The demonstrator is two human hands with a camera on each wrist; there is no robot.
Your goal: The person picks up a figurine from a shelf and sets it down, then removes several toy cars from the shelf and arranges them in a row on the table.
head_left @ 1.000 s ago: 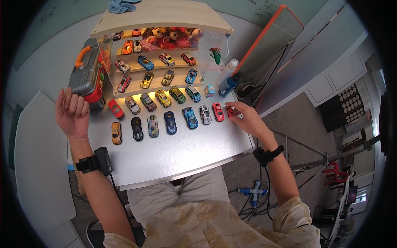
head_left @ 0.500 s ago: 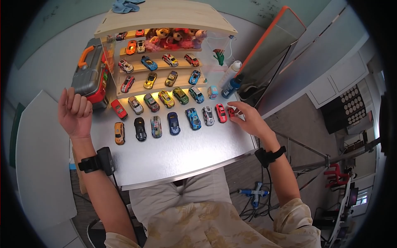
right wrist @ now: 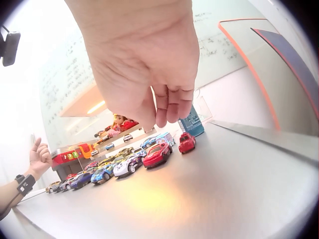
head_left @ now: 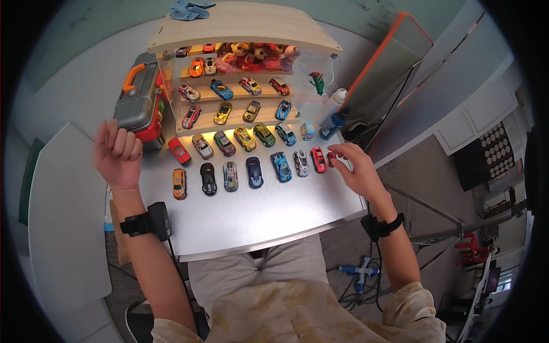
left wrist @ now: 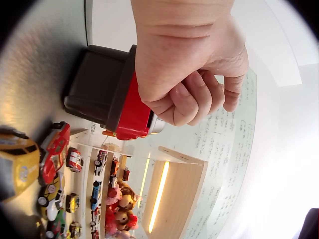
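Note:
My left hand (head_left: 118, 157) is raised in the air at the left, fingers loosely curled and holding nothing. At the right end of the front row of toy cars, my right hand (head_left: 361, 174) is over a small red car (right wrist: 187, 143). In the right wrist view, the fingertips (right wrist: 172, 119) hang above that car, apart from it; the thumb tip is hard to make out. A larger red car (head_left: 318, 159) stands just left of it, then a white car (head_left: 301, 163) and a blue one (head_left: 281, 166).
A lit wooden shelf (head_left: 251, 34) with several cars and dolls stands behind the rows. A grey toolbox (head_left: 136, 103) is at the back left. A white bottle (head_left: 333, 106) and a blue bottle (head_left: 333, 124) stand at the back right, near an orange-edged panel (head_left: 389, 57).
The head view has swung, so the whole scene lies farther right in it. Both hands keep nearly the same places relative to the table; the cars stand where they were.

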